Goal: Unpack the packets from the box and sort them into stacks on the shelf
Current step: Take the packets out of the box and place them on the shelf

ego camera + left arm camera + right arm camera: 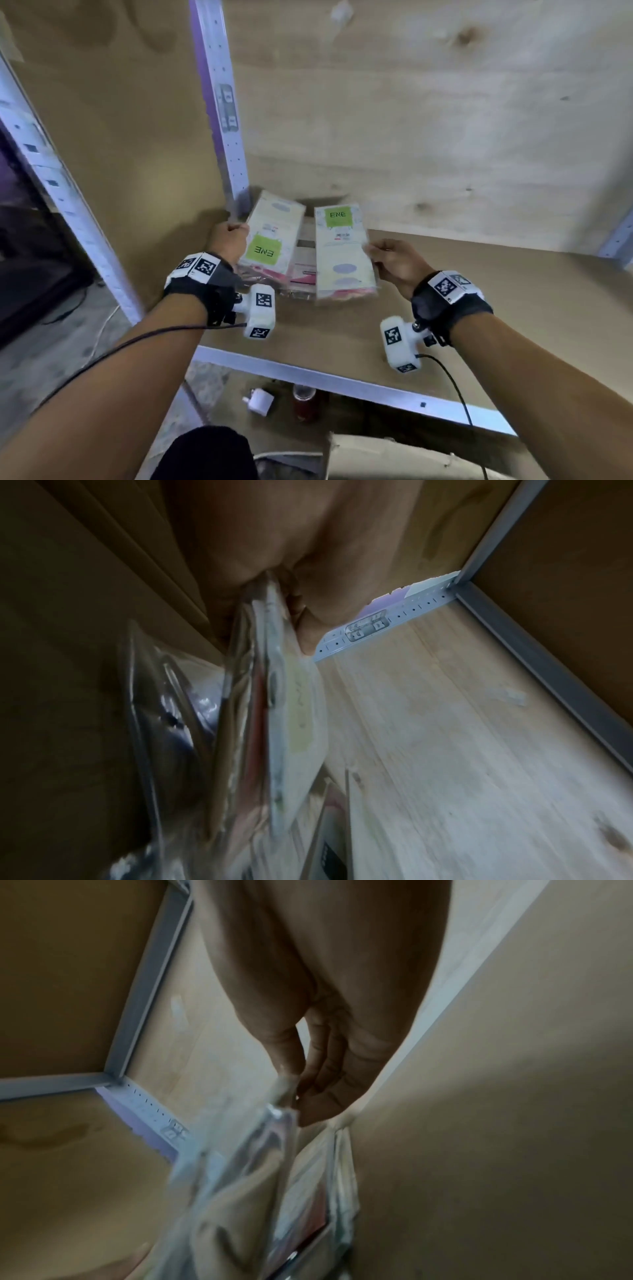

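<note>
Two cream packets with green "ENE" labels are over the wooden shelf (pixel 445 291), near its back left corner. My left hand (pixel 227 238) grips the left packet (pixel 270 236) by its left edge; its label faces me upside down. My right hand (pixel 387 257) pinches the right packet (pixel 342 253) at its right edge, label at the far end. Between and under them lie other packets (pixel 303 270), pink and white, on the shelf. In the left wrist view my fingers (pixel 301 607) clamp the clear-wrapped packet (pixel 291 723). In the right wrist view thumb and fingers (pixel 318 1091) pinch clear wrapping (pixel 274 1164).
A perforated metal upright (pixel 226 113) stands right behind the left packet. The plywood back wall (pixel 428 120) closes the shelf. The shelf's metal front rail (pixel 325 380) runs below my wrists. On the floor under it lie a white plug (pixel 258 402) and a small jar (pixel 303 401).
</note>
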